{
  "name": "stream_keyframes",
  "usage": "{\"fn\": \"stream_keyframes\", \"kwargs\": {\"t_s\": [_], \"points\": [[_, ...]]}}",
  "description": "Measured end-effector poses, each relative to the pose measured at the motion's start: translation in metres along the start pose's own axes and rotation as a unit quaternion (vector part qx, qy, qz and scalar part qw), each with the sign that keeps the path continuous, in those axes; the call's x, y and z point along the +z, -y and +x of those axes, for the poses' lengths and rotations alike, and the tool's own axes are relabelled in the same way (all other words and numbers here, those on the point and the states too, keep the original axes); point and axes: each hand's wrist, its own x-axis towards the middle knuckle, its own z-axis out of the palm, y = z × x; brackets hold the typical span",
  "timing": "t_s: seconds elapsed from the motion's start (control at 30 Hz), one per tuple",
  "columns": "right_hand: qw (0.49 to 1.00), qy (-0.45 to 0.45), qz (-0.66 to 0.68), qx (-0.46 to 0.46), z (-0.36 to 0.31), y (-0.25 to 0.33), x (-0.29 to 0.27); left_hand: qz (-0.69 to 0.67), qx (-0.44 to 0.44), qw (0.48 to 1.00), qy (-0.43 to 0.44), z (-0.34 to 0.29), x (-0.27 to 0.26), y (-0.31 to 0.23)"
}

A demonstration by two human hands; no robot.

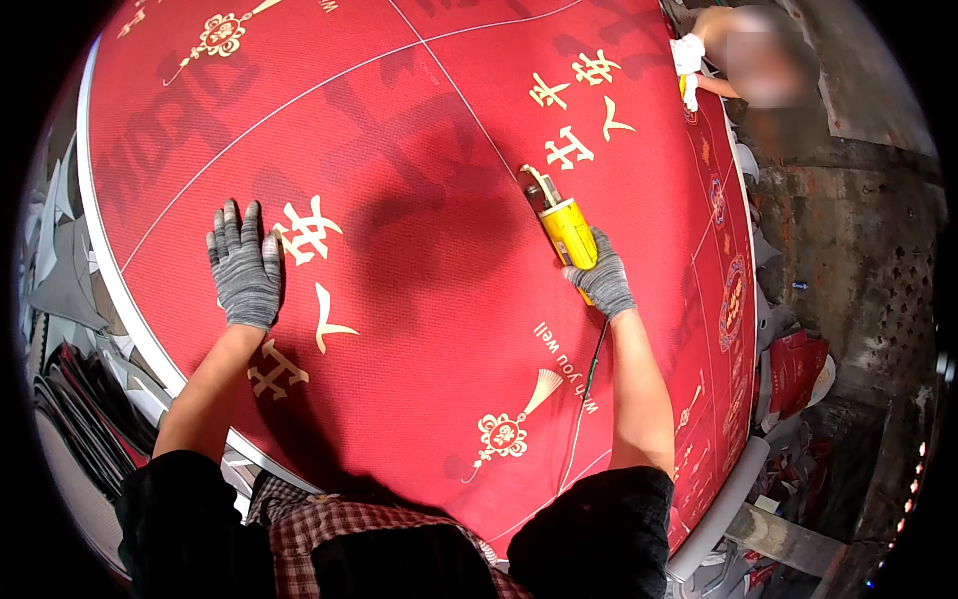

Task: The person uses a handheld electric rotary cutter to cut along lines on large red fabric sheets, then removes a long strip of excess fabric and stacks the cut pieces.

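A wide sheet of red mat material [429, 319] with gold lettering, tassel ornaments and thin pale lines covers the table before me. My left hand [245, 272], in a striped grey glove, lies flat on it with fingers stretched, beside a gold character. My right hand [602, 278], gloved alike, is wrapped round a yellow handheld electric cutter [571, 236]. The cutter's metal head [540, 190] rests at a pale line between two printed panels. From its rear a thin cord [589, 384] trails back over the mat toward me.
At the far right, another person's white-gloved hand [689, 62] touches the mat's edge. Grey offcuts [70, 285] and stacked dark mats [95, 414] lie at the left, beyond the white table edge [108, 250]. A grey roll [720, 507] and red scraps [796, 371] sit at the right.
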Motion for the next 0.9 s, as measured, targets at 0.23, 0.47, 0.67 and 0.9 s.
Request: {"fn": "stream_keyframes", "kwargs": {"t_s": [0.23,0.47,0.67,0.9], "points": [[0.995,0.005,-0.097,-0.018,0.033,0.038,0.014,0.015,-0.001,1.0,0.015,0.001,-0.003,0.0],[0.982,-0.023,-0.179,-0.058,0.065,0.048,0.022,-0.008,-0.006,1.0,-0.002,0.004,0.0,-0.005],[0.995,0.003,-0.071,-0.072,0.086,0.071,0.042,-0.022,-0.023,0.999,0.017,0.004,-0.004,-0.005],[0.991,-0.021,-0.108,-0.079,0.125,0.085,0.063,-0.029,-0.02,0.999,0.03,0.005,-0.008,-0.002]]}}
